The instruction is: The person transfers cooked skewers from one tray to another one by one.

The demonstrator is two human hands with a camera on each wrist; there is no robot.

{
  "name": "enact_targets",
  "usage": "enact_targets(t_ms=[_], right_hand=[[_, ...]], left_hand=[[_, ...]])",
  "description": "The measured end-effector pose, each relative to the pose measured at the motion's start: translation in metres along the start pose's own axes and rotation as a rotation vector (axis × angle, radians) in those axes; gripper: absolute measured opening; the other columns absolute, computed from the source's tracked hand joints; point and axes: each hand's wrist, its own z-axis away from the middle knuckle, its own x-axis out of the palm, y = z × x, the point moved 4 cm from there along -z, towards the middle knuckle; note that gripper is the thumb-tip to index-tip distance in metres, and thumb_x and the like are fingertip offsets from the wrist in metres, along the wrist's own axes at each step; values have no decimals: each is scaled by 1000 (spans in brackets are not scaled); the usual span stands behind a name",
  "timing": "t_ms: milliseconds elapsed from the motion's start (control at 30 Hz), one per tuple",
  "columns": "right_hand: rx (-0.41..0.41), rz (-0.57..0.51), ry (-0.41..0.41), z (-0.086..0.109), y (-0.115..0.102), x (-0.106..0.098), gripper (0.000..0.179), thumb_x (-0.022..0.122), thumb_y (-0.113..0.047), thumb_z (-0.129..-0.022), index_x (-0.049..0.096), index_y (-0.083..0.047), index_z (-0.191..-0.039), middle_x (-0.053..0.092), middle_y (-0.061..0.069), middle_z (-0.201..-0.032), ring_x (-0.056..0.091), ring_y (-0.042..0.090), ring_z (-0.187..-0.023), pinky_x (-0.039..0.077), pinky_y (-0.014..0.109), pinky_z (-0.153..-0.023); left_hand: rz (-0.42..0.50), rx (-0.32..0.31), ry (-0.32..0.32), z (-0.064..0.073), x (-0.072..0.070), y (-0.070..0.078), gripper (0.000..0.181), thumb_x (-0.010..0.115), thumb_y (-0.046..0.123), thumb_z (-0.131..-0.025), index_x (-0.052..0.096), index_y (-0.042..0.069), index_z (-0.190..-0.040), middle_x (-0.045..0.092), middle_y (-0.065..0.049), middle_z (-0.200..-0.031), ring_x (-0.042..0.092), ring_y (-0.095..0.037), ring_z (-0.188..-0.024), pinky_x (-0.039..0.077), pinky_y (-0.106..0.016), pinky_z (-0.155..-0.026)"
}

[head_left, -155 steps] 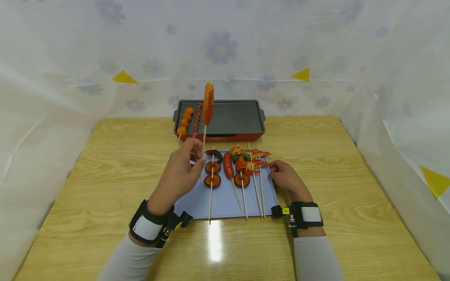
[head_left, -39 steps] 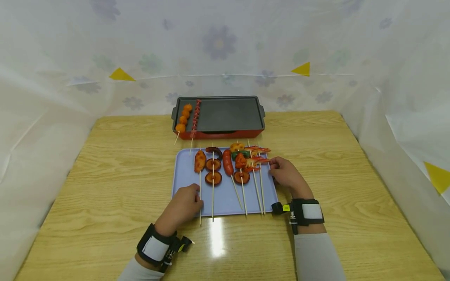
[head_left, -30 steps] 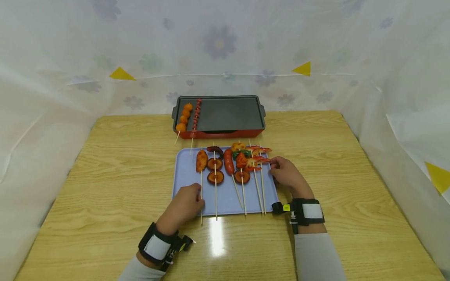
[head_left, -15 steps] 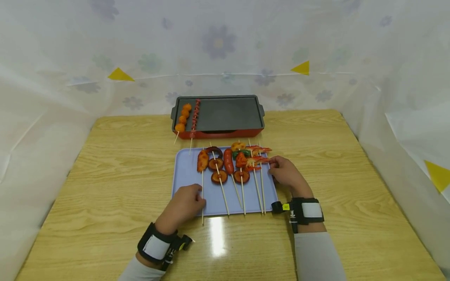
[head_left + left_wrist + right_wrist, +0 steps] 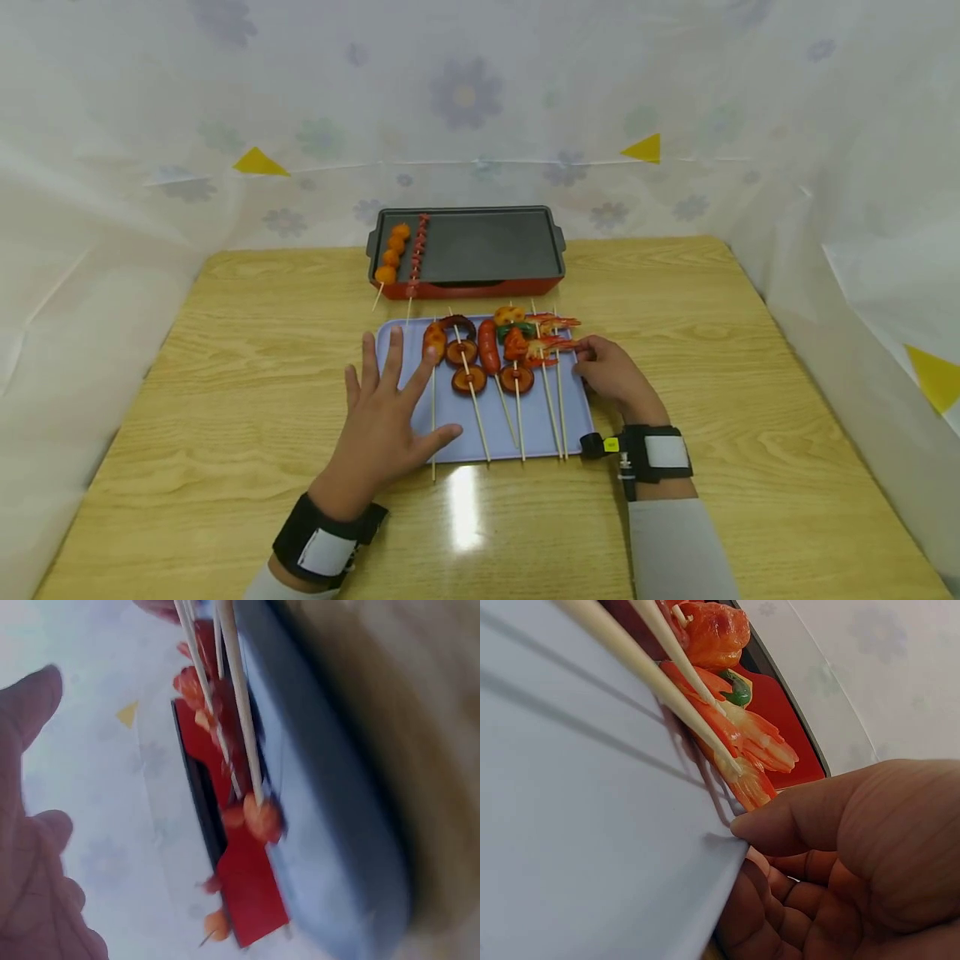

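Note:
A lilac tray [image 5: 536, 433] bears several food skewers. My left hand [image 5: 378, 425], fingers spread and holding nothing, is over the tray's left part, beside the stick of a browned wing-like skewer [image 5: 433, 335]. Right of that lies a skewer of mushroom slices [image 5: 468, 381] with a dark curled tentacle, its stick slanting. A sausage skewer [image 5: 488, 346], a mixed mushroom-and-vegetable skewer [image 5: 517, 379] and prawn skewers [image 5: 557, 343] follow to the right. My right hand [image 5: 615, 375] pinches the tray's right edge, thumb [image 5: 780, 825] on top in the right wrist view.
Behind the tray stands a red grill with a dark plate [image 5: 487, 242]. On its left side lie a skewer of orange balls [image 5: 392, 257] and a thin red skewer [image 5: 417, 258], their sticks jutting over the front. A pale flowered sheet [image 5: 465, 125] surrounds the wooden table [image 5: 247, 350].
My left hand, which held the wing-like skewer upright, has laid it on the tray and spread its fingers away from the stick. The neighbouring mushroom skewer has turned to a slant.

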Motion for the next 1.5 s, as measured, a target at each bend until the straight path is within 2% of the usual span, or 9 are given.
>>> enact_targets(t_ms=[133,333,467,600,700,833,1000,1167,1500], right_hand=[[0,1,3,0,0,0,31,51,-7,-88,49,1,-117,50,15,-96,51,23,-75,46,32,-61],[-10,-8,2,1,1,0,30,51,-6,-88,49,2,-117,49,15,-95,50,23,-74,45,32,-60],[-18,-16,6,1,0,-1,30,51,-5,-88,49,3,-117,49,16,-95,50,24,-74,45,32,-60],[-17,-4,9,0,0,-1,30,51,-5,-88,49,3,-117,49,15,-94,50,24,-76,46,32,-60],[-14,5,12,-1,0,-1,29,51,-5,-88,50,2,-116,49,15,-94,51,25,-77,46,32,-60],[-11,5,13,-2,0,-1,29,51,-6,-88,50,2,-116,49,15,-94,51,25,-77,46,32,-60],[-10,12,16,0,-1,-2,30,51,-6,-88,49,2,-117,49,15,-94,51,25,-77,46,31,-60],[-16,11,16,0,-2,-2,30,52,-6,-88,49,3,-117,48,14,-93,50,24,-77,45,31,-60],[-12,7,18,0,-1,-1,30,52,-6,-88,49,3,-117,48,14,-94,51,24,-79,46,31,-61]], left_hand=[[-141,-19,6,0,-4,0,99,53,76,-73,15,28,-151,-10,-13,-157,-16,-41,-136,9,-78,-97],[-144,-25,39,-9,-8,-5,97,56,71,-75,16,26,-151,-7,-15,-157,-16,-43,-136,11,-77,-98],[-134,-39,104,-20,-16,-8,91,60,63,-78,26,18,-149,5,-22,-155,-7,-44,-137,18,-76,-97],[-139,-44,184,-31,-26,-10,86,68,48,-79,29,9,-146,21,-31,-148,11,-49,-134,27,-72,-96],[-131,-17,221,-39,-30,-11,86,73,37,-77,30,6,-145,27,-32,-144,22,-49,-130,30,-66,-99],[-77,22,202,-51,-28,-14,82,73,30,-78,32,5,-144,30,-29,-143,25,-44,-129,34,-58,-102],[5,40,190,-65,-17,-22,68,69,22,-82,38,3,-139,37,-24,-137,35,-40,-122,44,-53,-94],[46,-17,191,-76,-8,-32,62,66,18,-83,41,1,-137,45,-22,-128,43,-36,-112,46,-50,-91],[7,-110,84,-88,-3,-33,55,59,19,-88,42,-4,-135,47,-25,-129,46,-36,-113,45,-49,-94]])
